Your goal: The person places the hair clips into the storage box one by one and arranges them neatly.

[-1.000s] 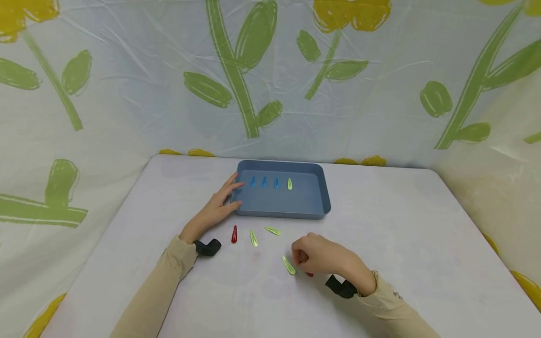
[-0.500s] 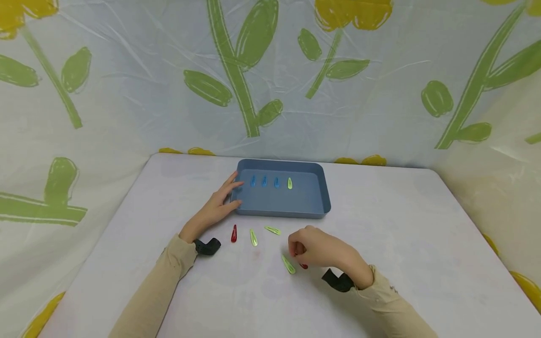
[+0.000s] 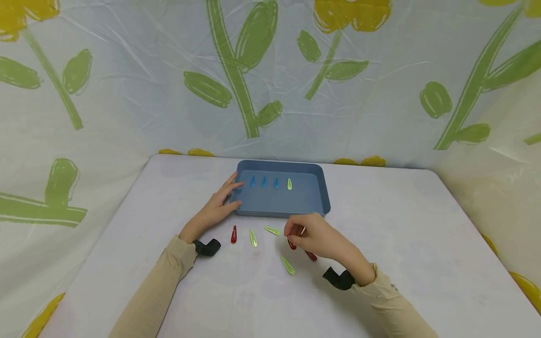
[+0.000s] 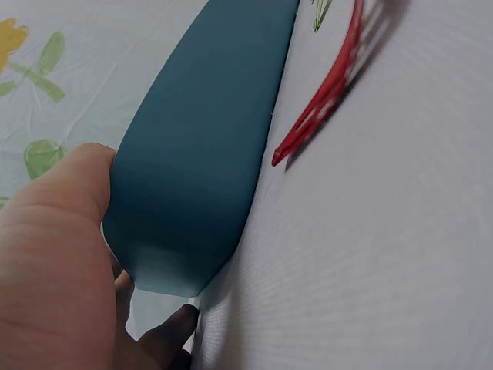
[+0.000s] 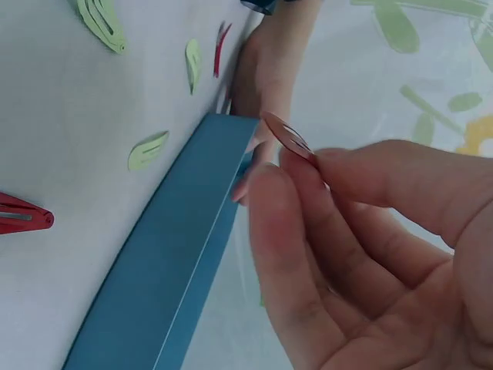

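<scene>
My right hand point(image 3: 317, 234) pinches a red snap hair clip point(image 5: 290, 140) between thumb and fingertips, raised over the table just in front of the tray. A second red clip point(image 3: 311, 256) lies under that hand. With fingers spread, my left hand point(image 3: 215, 206) rests on the left end of the blue tray point(image 3: 279, 213), its thumb against the wall. Inside the tray stands a row of three blue clips point(image 3: 264, 181) and one light green clip point(image 3: 289, 183). Three more green clips lie on the table, one of them point(image 3: 288, 265) nearest the right hand.
Another red clip point(image 3: 234, 234) lies before the tray's left corner, beside a green clip point(image 3: 253, 238). A third green clip point(image 3: 272, 231) is close to the tray's front wall. The white table point(image 3: 401, 225) backs onto a flower-printed cloth point(image 3: 148, 94).
My right hand has lifted the red clip off the table and carried it up toward the tray, uncovering the other red clip. The left hand and tray have stayed in place.
</scene>
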{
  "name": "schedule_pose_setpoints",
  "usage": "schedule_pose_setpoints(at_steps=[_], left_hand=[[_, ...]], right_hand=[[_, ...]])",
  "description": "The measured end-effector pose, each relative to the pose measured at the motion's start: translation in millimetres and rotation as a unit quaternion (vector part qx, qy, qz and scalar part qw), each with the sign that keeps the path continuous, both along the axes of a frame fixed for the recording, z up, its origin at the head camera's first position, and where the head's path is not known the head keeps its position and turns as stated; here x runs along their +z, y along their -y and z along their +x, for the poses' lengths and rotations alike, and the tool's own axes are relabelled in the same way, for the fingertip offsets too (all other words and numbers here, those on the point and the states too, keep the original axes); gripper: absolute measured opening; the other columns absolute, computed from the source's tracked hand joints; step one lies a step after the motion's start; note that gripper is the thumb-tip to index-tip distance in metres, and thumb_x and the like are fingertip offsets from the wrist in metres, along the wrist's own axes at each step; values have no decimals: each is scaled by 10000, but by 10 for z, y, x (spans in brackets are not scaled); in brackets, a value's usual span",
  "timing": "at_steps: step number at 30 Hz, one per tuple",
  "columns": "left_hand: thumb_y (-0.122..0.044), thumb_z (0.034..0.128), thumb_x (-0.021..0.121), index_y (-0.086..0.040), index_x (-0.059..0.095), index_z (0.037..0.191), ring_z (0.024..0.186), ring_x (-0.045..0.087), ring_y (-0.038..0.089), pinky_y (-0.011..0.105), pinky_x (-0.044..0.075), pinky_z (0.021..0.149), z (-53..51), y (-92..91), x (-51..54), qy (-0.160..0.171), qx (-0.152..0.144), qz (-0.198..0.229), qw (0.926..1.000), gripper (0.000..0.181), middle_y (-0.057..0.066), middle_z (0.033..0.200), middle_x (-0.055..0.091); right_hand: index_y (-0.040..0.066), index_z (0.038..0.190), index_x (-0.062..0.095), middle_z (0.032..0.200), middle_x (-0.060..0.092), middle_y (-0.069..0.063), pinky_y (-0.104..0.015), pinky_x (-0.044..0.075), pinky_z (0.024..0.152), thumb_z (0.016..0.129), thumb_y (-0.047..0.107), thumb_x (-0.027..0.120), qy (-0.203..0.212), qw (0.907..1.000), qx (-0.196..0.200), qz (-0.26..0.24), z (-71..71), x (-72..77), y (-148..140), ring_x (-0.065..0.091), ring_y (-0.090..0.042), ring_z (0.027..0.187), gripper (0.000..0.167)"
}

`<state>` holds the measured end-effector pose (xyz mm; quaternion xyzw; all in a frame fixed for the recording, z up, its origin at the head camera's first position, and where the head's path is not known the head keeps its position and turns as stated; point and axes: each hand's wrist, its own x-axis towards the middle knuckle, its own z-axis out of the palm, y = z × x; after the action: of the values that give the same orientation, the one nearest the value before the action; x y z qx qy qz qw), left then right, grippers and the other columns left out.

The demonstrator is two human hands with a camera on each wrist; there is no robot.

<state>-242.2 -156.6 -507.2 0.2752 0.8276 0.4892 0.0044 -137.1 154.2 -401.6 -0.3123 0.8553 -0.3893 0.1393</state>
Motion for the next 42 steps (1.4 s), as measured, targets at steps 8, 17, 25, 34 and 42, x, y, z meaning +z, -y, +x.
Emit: schedule_pose_setpoints(at_steps=[8,17,25,34,42], left_hand=[[-64,982,586,3,385,1495,1512,89,295,563,197,1168,38,-21,43,-39,24,23,10000,554,125,1659,73],[-7,973,578,88,381,1464,1496,97,394,565,198,1166,229,-75,361,98,-61,16,9999,537,235,1631,89],[0,963,586,99,391,1450,1491,110,409,574,210,1158,218,-77,354,47,-72,48,10000,534,254,1624,98],[-16,970,581,78,385,1465,1498,101,384,576,203,1160,213,-74,350,129,-57,1,9999,540,228,1634,85],[-23,976,577,68,384,1471,1500,98,372,570,202,1164,211,-77,345,147,-56,13,9999,539,209,1640,79]], right_hand=[[133,925,682,775,681,55,-301,547,631,912,20,660,-621,9975,-219,-242,-71,46,26,624,-72,726,117],[55,957,689,808,692,27,-302,557,662,917,13,658,-531,9951,-518,-658,-170,218,22,645,-126,743,66],[92,933,710,822,690,12,-328,565,659,902,5,658,-686,9907,-774,-882,-269,324,23,644,-146,751,106],[46,980,726,852,694,-47,-291,564,672,892,-27,609,-644,9834,-1246,-1151,-345,393,14,644,-196,743,164],[17,1071,684,960,675,-140,-313,555,657,945,-40,539,-560,9768,-1598,-1310,-382,501,17,660,-262,701,200]])
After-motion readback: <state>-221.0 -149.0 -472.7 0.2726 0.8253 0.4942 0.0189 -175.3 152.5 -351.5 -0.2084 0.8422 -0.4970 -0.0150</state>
